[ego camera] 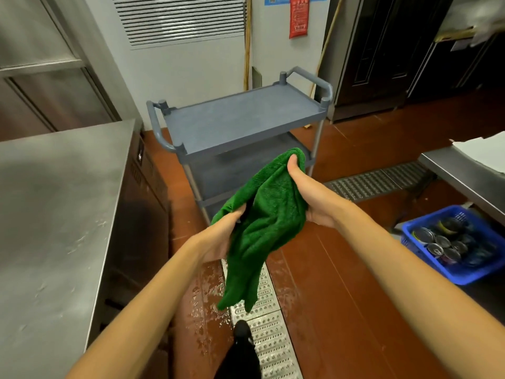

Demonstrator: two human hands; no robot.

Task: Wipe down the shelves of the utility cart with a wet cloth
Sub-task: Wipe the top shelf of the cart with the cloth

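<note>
Prep step imo: both grips hold the green cloth [267, 225], left hand [218, 236] bunching its 9 o'clock edge, right hand [308, 192] pinching the 1 o'clock corner. The cart [240, 139] sits at 12 o'clock, untouched. Next move probably: step in and spread the cloth flat on the top shelf [246, 116].

Cart [243, 119] top shelf bare; steel counter [54, 201] crowds its left.
</note>
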